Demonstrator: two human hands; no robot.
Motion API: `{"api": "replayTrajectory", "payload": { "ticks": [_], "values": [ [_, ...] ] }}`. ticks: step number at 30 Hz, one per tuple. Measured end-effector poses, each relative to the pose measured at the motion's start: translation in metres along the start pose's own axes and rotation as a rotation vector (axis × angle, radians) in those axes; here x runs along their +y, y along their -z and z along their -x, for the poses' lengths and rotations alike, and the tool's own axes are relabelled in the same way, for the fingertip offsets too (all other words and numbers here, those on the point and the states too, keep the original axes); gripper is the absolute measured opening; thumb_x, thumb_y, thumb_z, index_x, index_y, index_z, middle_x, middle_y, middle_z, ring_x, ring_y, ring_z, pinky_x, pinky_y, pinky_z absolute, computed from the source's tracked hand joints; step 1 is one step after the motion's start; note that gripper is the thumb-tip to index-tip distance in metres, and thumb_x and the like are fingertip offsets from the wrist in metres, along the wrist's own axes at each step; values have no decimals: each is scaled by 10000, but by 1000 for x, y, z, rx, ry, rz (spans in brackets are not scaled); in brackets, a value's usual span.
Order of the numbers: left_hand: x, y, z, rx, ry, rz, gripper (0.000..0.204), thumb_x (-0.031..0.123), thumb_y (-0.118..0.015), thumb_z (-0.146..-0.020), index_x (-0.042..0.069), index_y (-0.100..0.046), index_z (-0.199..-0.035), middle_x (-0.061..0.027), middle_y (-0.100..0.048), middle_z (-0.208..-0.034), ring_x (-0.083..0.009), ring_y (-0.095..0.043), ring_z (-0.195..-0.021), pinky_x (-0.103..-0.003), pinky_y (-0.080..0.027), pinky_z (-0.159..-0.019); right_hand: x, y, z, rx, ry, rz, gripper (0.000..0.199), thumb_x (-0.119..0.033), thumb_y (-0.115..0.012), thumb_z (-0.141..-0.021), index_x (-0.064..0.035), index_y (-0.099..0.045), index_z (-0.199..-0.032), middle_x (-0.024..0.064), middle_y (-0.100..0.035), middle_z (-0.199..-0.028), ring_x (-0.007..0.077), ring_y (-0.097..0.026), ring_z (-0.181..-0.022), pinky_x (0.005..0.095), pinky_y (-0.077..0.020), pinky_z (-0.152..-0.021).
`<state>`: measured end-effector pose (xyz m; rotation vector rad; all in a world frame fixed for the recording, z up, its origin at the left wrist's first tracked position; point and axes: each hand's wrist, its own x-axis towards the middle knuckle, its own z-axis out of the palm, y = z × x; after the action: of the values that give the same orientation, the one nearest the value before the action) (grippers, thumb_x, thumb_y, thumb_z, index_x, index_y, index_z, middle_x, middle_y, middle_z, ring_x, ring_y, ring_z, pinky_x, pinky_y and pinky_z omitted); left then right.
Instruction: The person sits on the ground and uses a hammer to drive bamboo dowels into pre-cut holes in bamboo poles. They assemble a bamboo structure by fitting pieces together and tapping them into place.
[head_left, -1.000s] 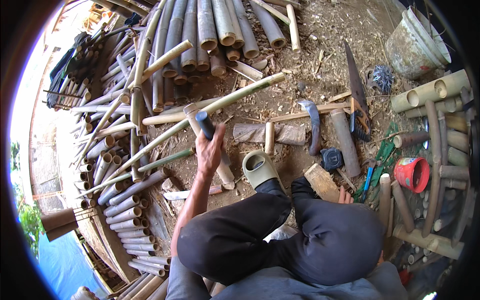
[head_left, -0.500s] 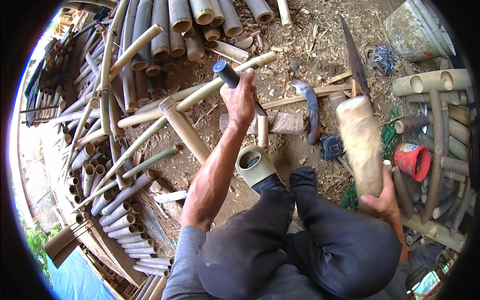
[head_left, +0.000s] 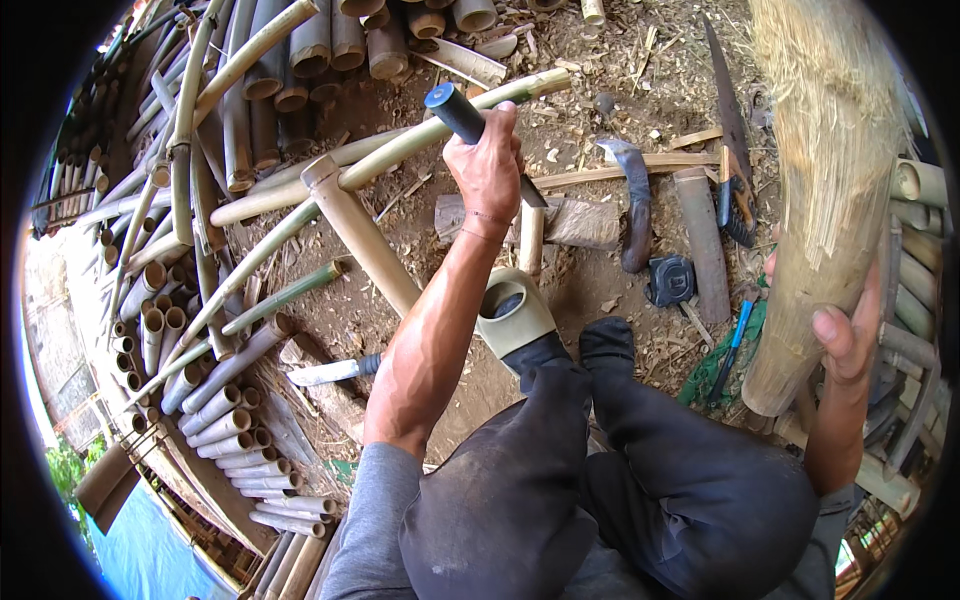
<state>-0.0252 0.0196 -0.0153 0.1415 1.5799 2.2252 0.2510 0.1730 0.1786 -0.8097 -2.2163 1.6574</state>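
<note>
My left hand (head_left: 484, 165) is closed around the black handle of a chisel (head_left: 455, 112) with a blue butt end. Its dark blade points down to the top of a short pale bamboo piece (head_left: 531, 240), beside a wooden block (head_left: 580, 222); exact contact is unclear. My right hand (head_left: 848, 340) grips a thick wooden club (head_left: 815, 190), raised close to the camera at the right, its upper end frayed and fibrous. Behind my left hand runs a long bamboo pole (head_left: 420, 143), with a thicker bamboo piece (head_left: 358, 235) slanting down from it.
A hooked knife (head_left: 635, 205), a tape measure (head_left: 670, 281), a saw (head_left: 733, 120) and a blue pen-like tool (head_left: 735, 345) lie right of centre. A knife (head_left: 330, 371) is at the left. Cut bamboo lengths (head_left: 225, 420) are stacked beyond it. A pale sandal (head_left: 515, 312) covers my left foot.
The club in my right hand has risen toward the camera and outward, now hiding the red pot and bucket. My left hand holds the chisel at about the same place; the view has shifted slightly.
</note>
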Motion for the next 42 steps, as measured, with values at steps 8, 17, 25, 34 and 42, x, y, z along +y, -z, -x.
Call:
{"api": "replayTrajectory", "payload": {
  "ticks": [8,17,25,34,42],
  "values": [
    [4,4,2,12,27,34,240,189,-705,-917,80,-538,-782,27,-462,-562,-56,-391,-428,-231,-315,-383,-13,-16,-15,-25,-57,-11,1043,-299,-756,-646,69,-272,-1493,193,-507,-1361,256,-516,-1247,371,-386,-1073],
    [8,-1,4,22,26,60,288,169,-703,-914,97,-493,-730,24,-429,-540,-62,-364,-404,-233,-288,-358,-24,-34,-29,-59,17,-14,1060,-272,-745,-655,89,-231,-1509,210,-489,-1380,272,-507,-1262,375,-386,-1076],
    [7,5,4,-30,28,66,262,214,-713,-918,69,-563,-758,24,-523,-597,-54,-466,-480,-222,-370,-433,-22,-36,-33,-72,59,-6,1054,-272,-753,-669,93,-232,-1510,217,-481,-1391,273,-498,-1276,380,-379,-1085],
    [6,0,4,29,-6,34,272,159,-700,-912,83,-503,-740,26,-424,-538,-62,-366,-401,-235,-293,-358,-26,-33,-46,-130,179,144,1028,-250,-757,-694,90,-238,-1513,226,-481,-1402,282,-502,-1290,378,-383,-1090],
    [-3,-3,9,22,-54,45,265,178,-704,-917,79,-543,-732,29,-494,-578,-50,-425,-464,-218,-341,-422,-32,-63,-113,-111,767,961,900,-256,-779,-750,-102,-357,-1529,144,-541,-1012,212,-559,-803,373,-495,-687]
  ]
}}
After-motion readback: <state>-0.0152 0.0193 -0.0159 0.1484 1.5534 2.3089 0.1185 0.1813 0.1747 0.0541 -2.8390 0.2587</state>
